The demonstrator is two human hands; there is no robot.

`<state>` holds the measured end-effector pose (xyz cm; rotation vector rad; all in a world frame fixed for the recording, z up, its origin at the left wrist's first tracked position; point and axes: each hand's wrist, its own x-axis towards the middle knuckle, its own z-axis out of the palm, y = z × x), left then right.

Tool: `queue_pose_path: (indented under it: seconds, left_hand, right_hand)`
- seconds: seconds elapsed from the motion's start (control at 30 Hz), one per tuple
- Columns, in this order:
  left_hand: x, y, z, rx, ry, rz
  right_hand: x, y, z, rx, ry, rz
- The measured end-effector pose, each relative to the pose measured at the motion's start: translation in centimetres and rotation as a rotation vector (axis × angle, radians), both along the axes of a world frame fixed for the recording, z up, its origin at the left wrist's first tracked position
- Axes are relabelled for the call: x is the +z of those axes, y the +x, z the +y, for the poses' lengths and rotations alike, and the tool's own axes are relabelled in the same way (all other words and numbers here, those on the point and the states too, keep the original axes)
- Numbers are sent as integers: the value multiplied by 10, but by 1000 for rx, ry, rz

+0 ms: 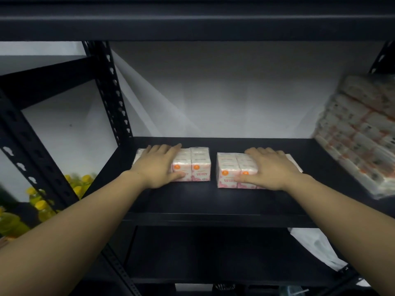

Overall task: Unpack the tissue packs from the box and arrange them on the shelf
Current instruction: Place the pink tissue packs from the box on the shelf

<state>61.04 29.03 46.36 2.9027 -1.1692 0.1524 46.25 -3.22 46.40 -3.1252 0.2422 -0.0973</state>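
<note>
Two white and pink tissue packs with orange dots stand side by side on the black shelf (213,201), a small gap between them. My left hand (157,165) lies over the top and front of the left tissue pack (199,165), thumb on its front face. My right hand (270,167) grips the right tissue pack (226,169) the same way, fingers over its top. Each hand covers part of its pack. The box is out of view.
A tall stack of more tissue packs (361,133) leans at the shelf's right end. A black perforated upright (111,90) bounds the shelf on the left. Yellow-capped bottles (42,201) sit on a neighbouring shelf at lower left. Another black shelf (213,253) lies below.
</note>
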Motion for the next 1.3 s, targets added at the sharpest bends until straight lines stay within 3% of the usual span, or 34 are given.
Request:
queue_pose_path:
  seconds: [0.3, 0.47, 0.8, 0.97, 1.07, 1.17, 1.3]
  left_hand:
    - [2, 40, -32, -24, -4, -22]
    - [8, 68, -73, 70, 71, -138]
    - [6, 99, -138, 173, -108, -105]
    - [15, 101, -118, 106, -174, 15]
    - [10, 92, -88, 86, -413, 112]
    - [-10, 81, -37, 234, -608, 90]
    - [-50, 66, 34, 424, -379, 172]
  right_hand:
    - [-6, -2, 2, -22, -2, -43]
    - [-5, 0, 3, -29, -11, -52]
    - [-4, -1, 2, -24, 17, -69]
    - [-3, -1, 6, -12, 34, -48]
    - [-1, 5, 17, 17, 58, -53]
    - [0, 25, 43, 76, 78, -79]
    - [-5, 66, 80, 134, 57, -132]
